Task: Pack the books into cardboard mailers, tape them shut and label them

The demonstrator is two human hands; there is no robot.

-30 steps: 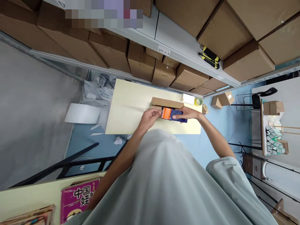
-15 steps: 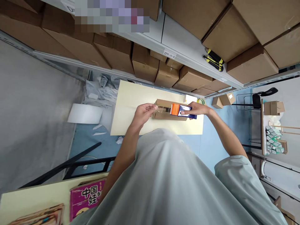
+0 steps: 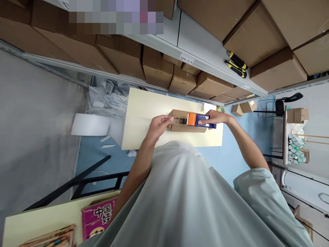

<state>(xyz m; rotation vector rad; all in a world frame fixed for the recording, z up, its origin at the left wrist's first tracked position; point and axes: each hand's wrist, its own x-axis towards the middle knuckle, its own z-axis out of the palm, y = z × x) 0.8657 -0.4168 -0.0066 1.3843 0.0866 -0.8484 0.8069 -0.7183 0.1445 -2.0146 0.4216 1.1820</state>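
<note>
My right hand (image 3: 211,117) is wrapped around a blue and orange tape dispenser (image 3: 192,119), its toothed edge facing left. A strip of clear packing tape (image 3: 180,120) stretches from that edge to my left hand (image 3: 161,125), whose fingertips pinch the loose end. Below the strip lies a long brown cardboard box (image 3: 189,128) on the cream table (image 3: 145,103). Whether the tape touches the box along its length, I cannot tell. The dispenser and my right hand hide part of the box's top.
Behind the table, a metal shelf (image 3: 205,58) carries cardboard boxes (image 3: 158,67) and yellow-black utility knives (image 3: 235,64). A roll of tape (image 3: 220,109) is by the table's far right corner. Plastic bags (image 3: 105,97) lie at left, and books (image 3: 96,219) rest on another table at lower left.
My hands keep their grips on the tape end and the dispenser. The dispenser has turned slightly and lies more level over the box. The camera view has shifted a little.
</note>
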